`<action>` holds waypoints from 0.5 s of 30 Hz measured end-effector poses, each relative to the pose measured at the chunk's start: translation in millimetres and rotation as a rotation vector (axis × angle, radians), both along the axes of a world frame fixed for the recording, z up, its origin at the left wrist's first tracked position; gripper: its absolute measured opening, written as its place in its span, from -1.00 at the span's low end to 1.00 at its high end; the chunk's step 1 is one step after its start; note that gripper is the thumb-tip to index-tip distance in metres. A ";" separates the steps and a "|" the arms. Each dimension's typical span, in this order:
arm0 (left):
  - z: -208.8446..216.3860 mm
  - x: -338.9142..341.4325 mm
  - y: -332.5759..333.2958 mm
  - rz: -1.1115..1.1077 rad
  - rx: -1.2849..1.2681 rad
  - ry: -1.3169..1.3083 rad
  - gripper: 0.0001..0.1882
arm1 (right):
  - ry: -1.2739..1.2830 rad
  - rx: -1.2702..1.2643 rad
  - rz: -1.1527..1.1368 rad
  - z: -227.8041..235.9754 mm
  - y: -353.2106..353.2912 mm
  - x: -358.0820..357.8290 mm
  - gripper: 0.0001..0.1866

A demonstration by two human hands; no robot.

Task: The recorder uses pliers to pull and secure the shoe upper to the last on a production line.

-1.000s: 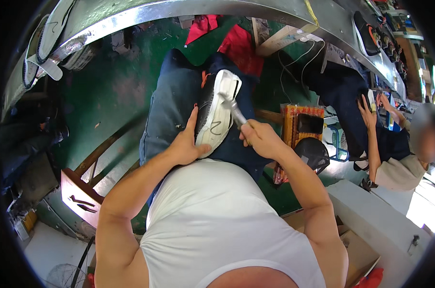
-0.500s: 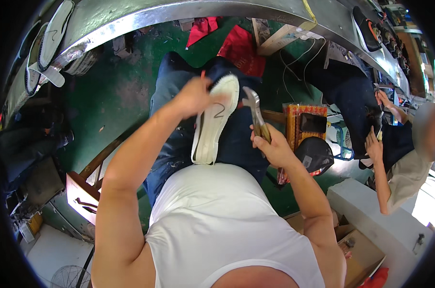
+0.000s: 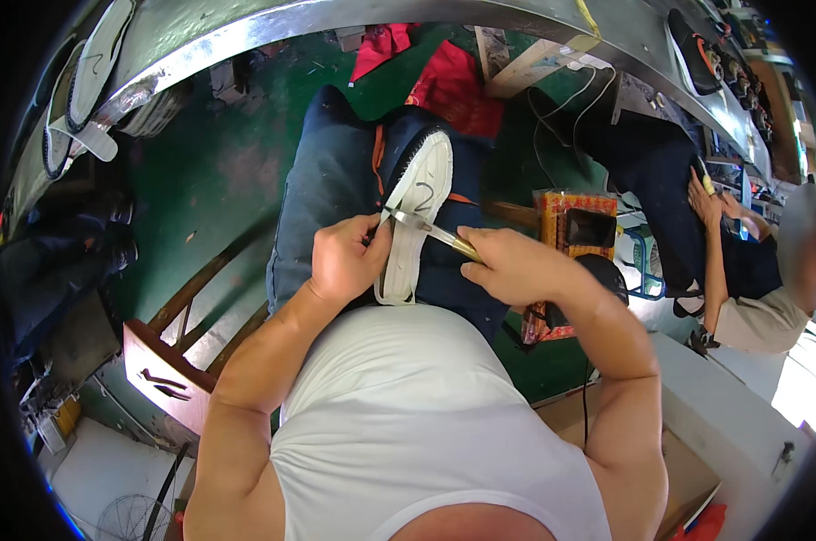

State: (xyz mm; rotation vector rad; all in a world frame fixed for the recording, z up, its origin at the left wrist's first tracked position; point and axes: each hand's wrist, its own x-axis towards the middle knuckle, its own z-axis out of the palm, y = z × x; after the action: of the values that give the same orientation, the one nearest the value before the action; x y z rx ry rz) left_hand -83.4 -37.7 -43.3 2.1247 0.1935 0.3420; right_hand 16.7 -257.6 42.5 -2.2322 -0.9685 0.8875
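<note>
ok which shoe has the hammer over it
The sole-up shoe on the person's lap; the right hand holds the hammer over it, while the other shoes are at the metal bench.

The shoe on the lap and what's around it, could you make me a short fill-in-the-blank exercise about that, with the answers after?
1. The shoe lies with its underside facing ____.
2. The left hand touches the shoe, while the ____ one grips the metal tool.
3. The lace hanging beside the shoe is ____ in colour.
4. The wearer's shirt is ____ in colour.

Missing words: up; right; orange; white.
</note>
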 end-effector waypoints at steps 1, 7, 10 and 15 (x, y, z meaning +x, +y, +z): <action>-0.3 -0.9 0.0 -0.002 -0.001 -0.001 -0.91 | 0.197 -0.267 0.116 20.6 16.1 16.6 -0.66; -58.9 -5.4 -2.2 0.008 -0.707 0.210 -0.43 | 0.189 -0.581 0.318 30.4 44.9 40.8 -0.68; -64.1 -6.9 1.3 -0.072 -1.295 0.352 -0.26 | 0.036 -0.447 0.238 -4.6 31.1 15.9 -0.71; -46.3 13.8 -0.4 -0.169 -1.108 0.394 -0.27 | 0.219 -0.089 -0.396 -57.0 19.4 -54.2 -0.71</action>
State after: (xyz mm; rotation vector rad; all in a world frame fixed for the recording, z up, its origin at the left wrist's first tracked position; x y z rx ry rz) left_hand -69.6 -38.1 -89.6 1.0685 0.3310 -0.2624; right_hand -37.5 -238.1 -14.5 -2.2320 -0.3744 0.9752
